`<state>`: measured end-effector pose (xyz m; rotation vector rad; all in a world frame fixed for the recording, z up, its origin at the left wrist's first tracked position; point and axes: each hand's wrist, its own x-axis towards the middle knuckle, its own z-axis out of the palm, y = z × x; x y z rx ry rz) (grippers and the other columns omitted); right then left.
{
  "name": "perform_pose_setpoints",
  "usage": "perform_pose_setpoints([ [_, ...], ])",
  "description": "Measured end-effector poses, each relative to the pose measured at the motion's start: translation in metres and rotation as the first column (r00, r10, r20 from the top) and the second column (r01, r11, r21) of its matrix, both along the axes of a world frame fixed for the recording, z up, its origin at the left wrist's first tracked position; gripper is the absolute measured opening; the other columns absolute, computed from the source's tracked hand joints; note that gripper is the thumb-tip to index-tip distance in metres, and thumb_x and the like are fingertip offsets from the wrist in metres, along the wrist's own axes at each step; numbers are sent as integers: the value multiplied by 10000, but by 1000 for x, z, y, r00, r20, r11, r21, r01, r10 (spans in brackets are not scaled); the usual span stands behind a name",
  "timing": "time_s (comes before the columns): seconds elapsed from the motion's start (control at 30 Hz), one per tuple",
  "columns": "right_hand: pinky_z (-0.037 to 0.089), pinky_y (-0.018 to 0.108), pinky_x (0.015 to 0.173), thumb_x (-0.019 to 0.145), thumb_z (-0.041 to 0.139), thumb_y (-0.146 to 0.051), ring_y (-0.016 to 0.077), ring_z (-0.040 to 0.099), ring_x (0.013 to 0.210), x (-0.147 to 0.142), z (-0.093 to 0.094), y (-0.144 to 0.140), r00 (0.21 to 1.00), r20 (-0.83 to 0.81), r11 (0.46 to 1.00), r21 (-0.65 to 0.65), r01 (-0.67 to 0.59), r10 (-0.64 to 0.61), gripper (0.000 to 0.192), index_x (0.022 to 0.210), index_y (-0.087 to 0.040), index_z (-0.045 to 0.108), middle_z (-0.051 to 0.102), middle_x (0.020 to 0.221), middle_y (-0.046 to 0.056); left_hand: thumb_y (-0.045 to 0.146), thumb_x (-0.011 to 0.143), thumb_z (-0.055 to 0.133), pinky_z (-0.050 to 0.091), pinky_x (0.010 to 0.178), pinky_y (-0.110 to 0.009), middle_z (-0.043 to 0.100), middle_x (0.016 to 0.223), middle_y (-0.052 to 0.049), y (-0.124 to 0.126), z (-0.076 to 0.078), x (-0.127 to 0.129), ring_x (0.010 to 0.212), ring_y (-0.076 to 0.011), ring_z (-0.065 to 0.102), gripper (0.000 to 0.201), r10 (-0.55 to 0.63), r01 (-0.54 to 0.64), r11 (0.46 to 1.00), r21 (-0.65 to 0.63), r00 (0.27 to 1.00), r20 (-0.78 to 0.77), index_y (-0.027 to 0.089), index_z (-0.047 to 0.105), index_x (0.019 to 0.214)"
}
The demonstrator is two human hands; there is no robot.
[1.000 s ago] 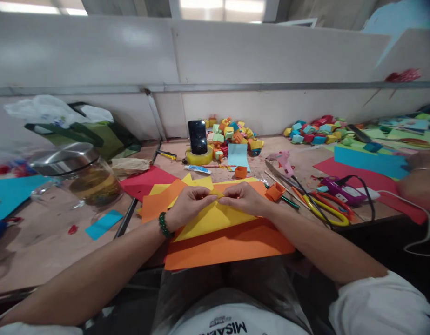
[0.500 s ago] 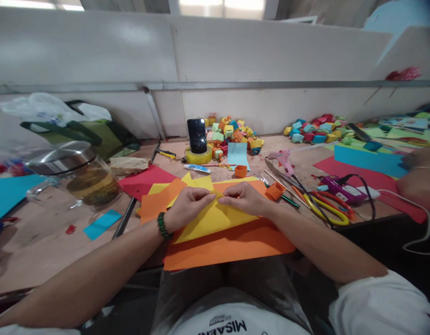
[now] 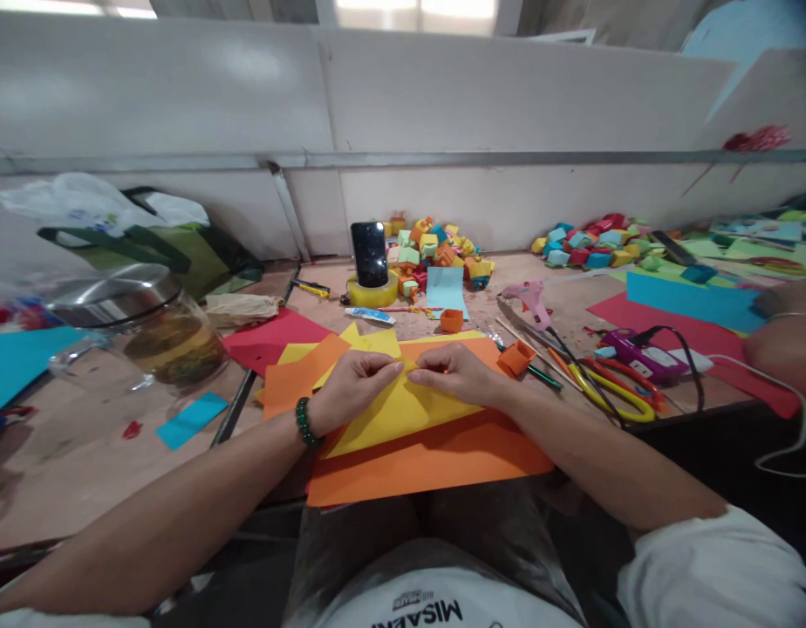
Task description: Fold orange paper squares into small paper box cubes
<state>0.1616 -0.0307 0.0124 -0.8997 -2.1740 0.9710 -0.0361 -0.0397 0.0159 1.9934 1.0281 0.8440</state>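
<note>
Two hands pinching a yellow fold

Desk [image 3: 82, 453] carries an orange sheet [image 3: 429, 458] at its near edge, w/ a yellow sheet [image 3: 390, 410] lying on top. L hand [image 3: 354, 384] & R hand [image 3: 459, 373] meet at the yellow sheet's far tip; fingers of both clenched on a small folded bit there. Scissors [image 3: 609, 392] lie to the R; small orange box [image 3: 515, 358] just beside R hand.

Counter [image 3: 82, 488], wood-toned, littered. Glass jar [image 3: 160, 336] with metal lid, far left. Green bag [image 3: 181, 249] behind it. Phone [image 3: 370, 254] upright in a yellow tape roll [image 3: 372, 294]. Heap of folded paper cubes [image 3: 435, 249] beyond; second heap [image 3: 590, 244] to the right. Pink glue gun [image 3: 532, 301], yellow-handled scissors [image 3: 605, 392], purple tool [image 3: 638, 358]. Loose red sheet [image 3: 272, 336], blue scrap [image 3: 192, 419].
</note>
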Motion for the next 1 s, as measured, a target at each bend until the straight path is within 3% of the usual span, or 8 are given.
perform_pose_setpoints([
  [0.17, 215, 231, 497, 831, 516, -489, 72, 259, 536, 0, -2, 1, 1000, -11, 1000, -11, 13, -13, 444, 554, -194, 331, 274, 551, -55, 460, 819, 460, 280, 468, -201, 362, 535, 37, 4, -4, -1, 535, -83, 314, 400, 9, -8, 999, 35, 1000, -19, 159, 468, 556],
  [0.27, 199, 234, 498, 821, 523, -452, 73, 264, 534, 1, -8, 6, 997, 25, 997, -25, 68, -67, 414, 552, -191, 348, 285, 544, -56, 413, 833, 469, 331, 488, -203, 427, 547, 27, 9, -9, -3, 541, -96, 388, 370, 57, -45, 993, 106, 991, -122, 158, 506, 567],
  [0.37, 182, 240, 500, 814, 522, -409, 72, 264, 524, 3, -14, 15, 981, 112, 987, -16, 161, -159, 392, 537, -186, 357, 292, 528, -58, 291, 821, 529, 479, 686, -259, 629, 794, -35, 9, -8, -4, 760, -169, 569, 189, 164, -89, 955, 283, 954, -252, 165, 668, 850],
  [0.47, 189, 247, 513, 815, 511, -351, 76, 289, 530, 5, -16, 22, 944, 241, 974, 40, 221, -224, 362, 527, -178, 375, 321, 524, -53, 137, 829, 469, 485, 886, -347, 668, 1035, -92, 0, -3, -4, 969, -215, 596, 310, 95, 93, 909, 406, 902, -420, 193, 690, 1038],
  [0.53, 194, 251, 525, 812, 514, -324, 78, 307, 538, 5, -16, 25, 917, 316, 970, 77, 233, -245, 348, 526, -172, 387, 343, 528, -49, 77, 816, 431, 486, 890, -345, 689, 1037, -89, -7, 1, -2, 959, -212, 607, 363, -23, 276, 883, 380, 833, -553, 203, 716, 1001],
  [0.6, 198, 253, 533, 812, 521, -309, 80, 322, 545, 5, -15, 26, 899, 357, 967, 95, 237, -255, 334, 534, -168, 402, 360, 533, -48, 68, 802, 433, 496, 843, -327, 710, 1030, -70, -13, 3, 0, 919, -208, 624, 375, -78, 366, 873, 322, 756, -650, 217, 733, 973],
  [0.77, 207, 250, 545, 835, 512, -288, 84, 338, 552, 4, -14, 25, 876, 405, 965, 96, 244, -261, 333, 545, -170, 397, 362, 535, -49, 75, 773, 440, 479, 731, -278, 723, 1057, -30, -16, 10, -2, 858, -186, 651, 387, -122, 388, 901, 195, 657, -744, 243, 748, 936],
  [1.0, 203, 246, 554, 891, 503, -292, 101, 362, 591, 1, -9, 20, 769, 567, 956, 163, 245, -294, 268, 655, -165, 499, 475, 630, -23, 66, 753, 441, 453, 726, -274, 662, 890, -46, -8, 9, -7, 838, -190, 615, 362, -164, 431, 885, 177, 644, -747, 227, 693, 957],
])
